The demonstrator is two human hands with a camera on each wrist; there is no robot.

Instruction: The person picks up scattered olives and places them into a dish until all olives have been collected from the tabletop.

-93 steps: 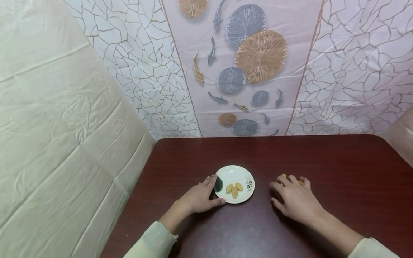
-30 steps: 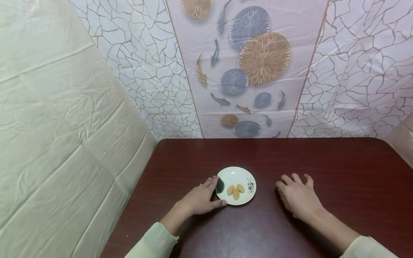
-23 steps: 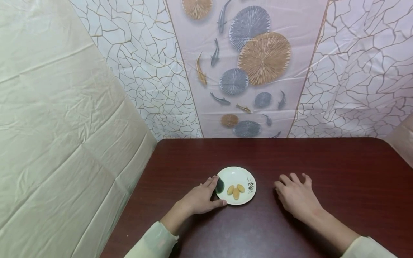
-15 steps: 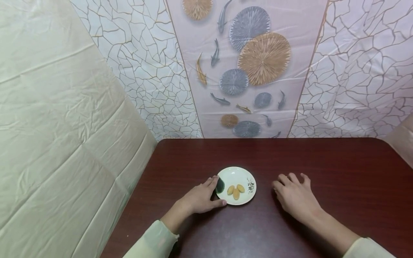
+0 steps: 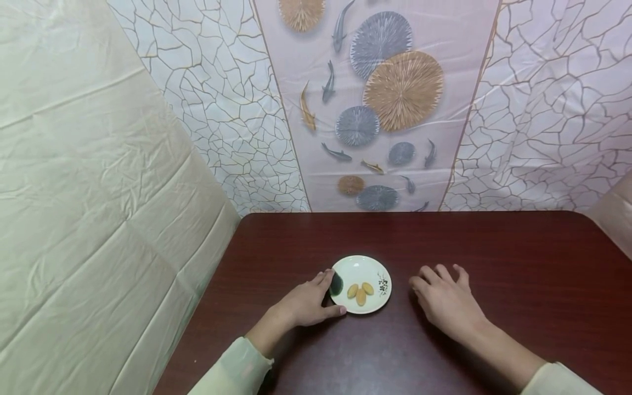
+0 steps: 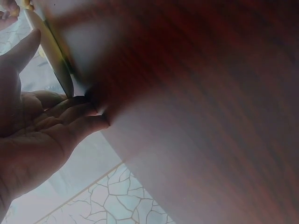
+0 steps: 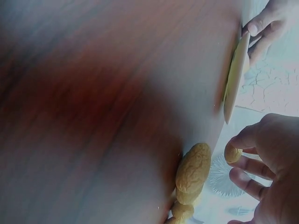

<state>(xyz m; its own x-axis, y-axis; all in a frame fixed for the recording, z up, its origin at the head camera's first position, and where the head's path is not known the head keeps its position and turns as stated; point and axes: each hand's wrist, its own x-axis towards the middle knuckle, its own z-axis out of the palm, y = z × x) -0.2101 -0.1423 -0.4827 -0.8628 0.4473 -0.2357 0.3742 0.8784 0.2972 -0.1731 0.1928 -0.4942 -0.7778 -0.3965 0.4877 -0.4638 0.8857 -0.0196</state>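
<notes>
Right hand (image 5: 446, 299) shifted toward left edge of bench (image 5: 533, 258), pinching wrinkled tan oval (image 7: 233, 152); left hand (image 5: 306, 303), unclenched, fingers extended, touches round glossy plate (image 5: 357, 269).

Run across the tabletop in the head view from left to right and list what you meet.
Left hand → cluster of three yellow-brown pieces → dark floral print on the plate → right hand.

Creased patterned cloth (image 5: 402, 90) hangs behind a glossy reddish-brown table (image 5: 523, 258), pale fabric (image 5: 99, 181) at left.
</notes>
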